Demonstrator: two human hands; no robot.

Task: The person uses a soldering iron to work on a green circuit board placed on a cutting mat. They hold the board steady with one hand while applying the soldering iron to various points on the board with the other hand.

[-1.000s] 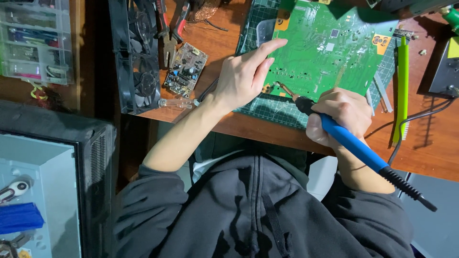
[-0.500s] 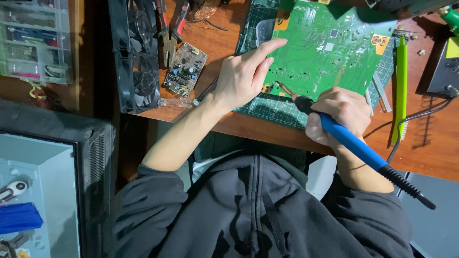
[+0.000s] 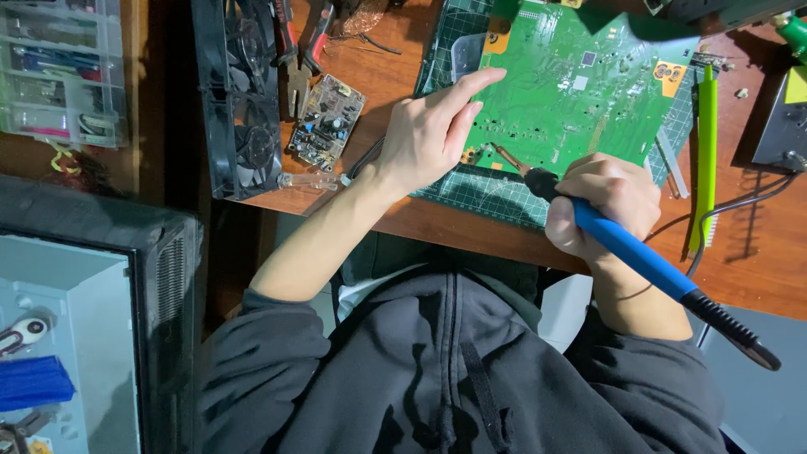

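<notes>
I had my right hand (image 3: 607, 202) clenched around the blue soldering iron (image 3: 626, 248), its tip touching the near edge of the green circuit board (image 3: 580, 92). My left hand (image 3: 433, 134) grasped nothing; it lay flat with the fingers spread, pressing the board's near left corner onto the cutting mat (image 3: 471, 197) under it. The board sat on that mat on the wooden desk (image 3: 756, 252), and I take the board as my landmark.

Left of the board lay a small bare circuit board (image 3: 326, 122), further left a black fan unit (image 3: 244, 101), and red-handled pliers (image 3: 313, 38) beyond that small board. Right of the board lay a green brush (image 3: 704, 160).

As I judged it, the worst risk was the hot tip: my left fingers rested just beside it, so a slip of the iron or a shift of the board could burn them. Lingering on one joint could also lift a pad. The iron's cord trailing off the near side might snag my sleeve and jerk the tip.

Against the picture half a second back, almost nothing differed; both hands and the iron kept their places.
</notes>
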